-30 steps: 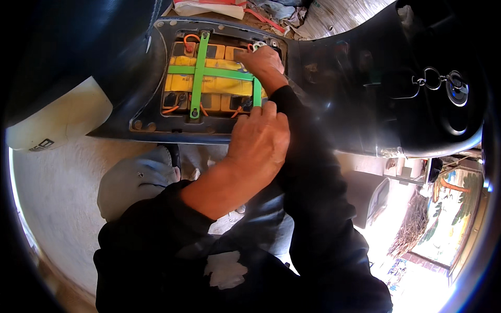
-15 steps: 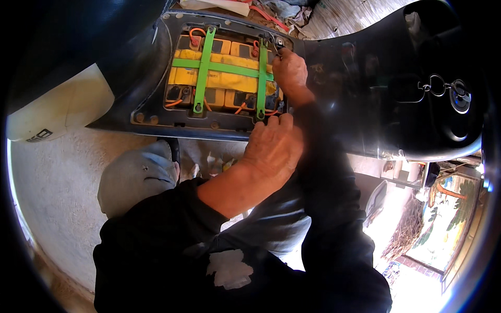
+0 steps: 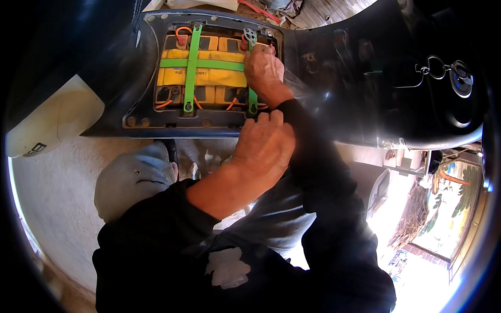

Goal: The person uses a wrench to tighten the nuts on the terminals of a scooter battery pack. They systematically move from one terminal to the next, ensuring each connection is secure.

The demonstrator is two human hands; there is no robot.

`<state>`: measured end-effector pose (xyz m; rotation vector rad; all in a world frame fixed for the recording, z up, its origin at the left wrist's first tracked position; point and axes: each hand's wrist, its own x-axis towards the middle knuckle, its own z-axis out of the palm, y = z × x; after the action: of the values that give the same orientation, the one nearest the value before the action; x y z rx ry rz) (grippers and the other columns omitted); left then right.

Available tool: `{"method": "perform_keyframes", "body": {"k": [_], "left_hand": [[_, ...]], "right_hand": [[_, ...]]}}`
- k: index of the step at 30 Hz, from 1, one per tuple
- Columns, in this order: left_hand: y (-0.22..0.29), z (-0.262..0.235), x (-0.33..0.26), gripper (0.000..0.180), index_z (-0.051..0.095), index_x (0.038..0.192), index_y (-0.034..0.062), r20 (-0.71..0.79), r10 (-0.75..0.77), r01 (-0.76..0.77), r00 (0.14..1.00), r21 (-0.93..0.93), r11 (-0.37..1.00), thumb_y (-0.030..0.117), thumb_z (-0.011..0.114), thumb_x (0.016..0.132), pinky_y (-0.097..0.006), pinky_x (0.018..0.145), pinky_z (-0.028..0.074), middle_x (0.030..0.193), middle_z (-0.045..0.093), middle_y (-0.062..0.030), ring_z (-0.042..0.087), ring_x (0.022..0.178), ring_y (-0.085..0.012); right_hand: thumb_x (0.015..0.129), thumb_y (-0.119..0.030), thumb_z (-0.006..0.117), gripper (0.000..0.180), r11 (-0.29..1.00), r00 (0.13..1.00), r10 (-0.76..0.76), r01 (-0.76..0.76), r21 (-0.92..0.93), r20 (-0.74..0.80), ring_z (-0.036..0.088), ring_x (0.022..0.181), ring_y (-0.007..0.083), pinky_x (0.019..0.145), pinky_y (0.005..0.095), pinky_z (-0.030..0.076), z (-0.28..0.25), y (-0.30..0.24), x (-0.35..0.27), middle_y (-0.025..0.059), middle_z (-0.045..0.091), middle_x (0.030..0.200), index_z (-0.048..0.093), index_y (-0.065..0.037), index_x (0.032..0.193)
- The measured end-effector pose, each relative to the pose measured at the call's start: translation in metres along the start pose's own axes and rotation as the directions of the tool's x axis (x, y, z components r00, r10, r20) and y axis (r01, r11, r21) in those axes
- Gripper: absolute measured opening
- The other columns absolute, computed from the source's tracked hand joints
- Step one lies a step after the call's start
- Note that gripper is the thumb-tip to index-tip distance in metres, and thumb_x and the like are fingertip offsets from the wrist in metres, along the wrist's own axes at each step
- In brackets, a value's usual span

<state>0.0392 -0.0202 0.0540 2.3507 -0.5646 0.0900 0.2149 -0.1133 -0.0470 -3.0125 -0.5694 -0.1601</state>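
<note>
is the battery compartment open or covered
Open. The battery compartment has no lid on; yellow batteries and green straps lie exposed, the right hand reaching inside.

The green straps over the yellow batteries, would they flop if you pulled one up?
Probably they would bend rather than flop: the green straps lie flat and straight across the yellow batteries, like thin springy plastic. Small holes at their ends suggest fasteners, so a tug likely lifts little. The right hand rests on one strap.

Pale concrete floor (image 3: 57,208) below-left of hands, w/ strong sunlight glare lower right. Painted mural wall (image 3: 454,193) and dry brush (image 3: 412,214) far right of hands; rubble (image 3: 313,8) above.
</note>
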Motion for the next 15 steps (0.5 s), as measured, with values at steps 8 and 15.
{"method": "perform_keyframes", "body": {"k": [8,15], "left_hand": [[-0.003,-0.001,0.002,0.012,0.064,0.089,-0.0009,-0.033,0.01,-0.011,0.999,-0.027,1.0,0.007,0.068,0.081,-0.047,0.073,0.052,0.095,0.06,-0.0189,0.064,0.089,-0.0366],[-0.005,-0.001,-0.001,0.015,0.064,0.091,-0.0011,0.009,0.018,-0.018,1.0,-0.029,0.999,0.009,0.071,0.082,-0.046,0.073,0.053,0.095,0.06,-0.0193,0.064,0.09,-0.0366]], "right_hand": [[0.092,-0.029,0.066,0.033,0.961,0.958,0.248,-0.262,0.092,0.144,0.072,0.099,0.0419,0.086,0.0479,0.058,-0.017,-0.007,0.01,0.027,0.072,0.102,0.072,0.003,0.098],[0.083,-0.048,0.078,0.047,0.945,0.932,0.3,-0.32,0.074,0.202,0.073,0.096,0.0381,0.085,0.0466,0.058,-0.036,-0.008,0.015,0.0202,0.075,0.096,0.079,-0.002,0.093]]}}
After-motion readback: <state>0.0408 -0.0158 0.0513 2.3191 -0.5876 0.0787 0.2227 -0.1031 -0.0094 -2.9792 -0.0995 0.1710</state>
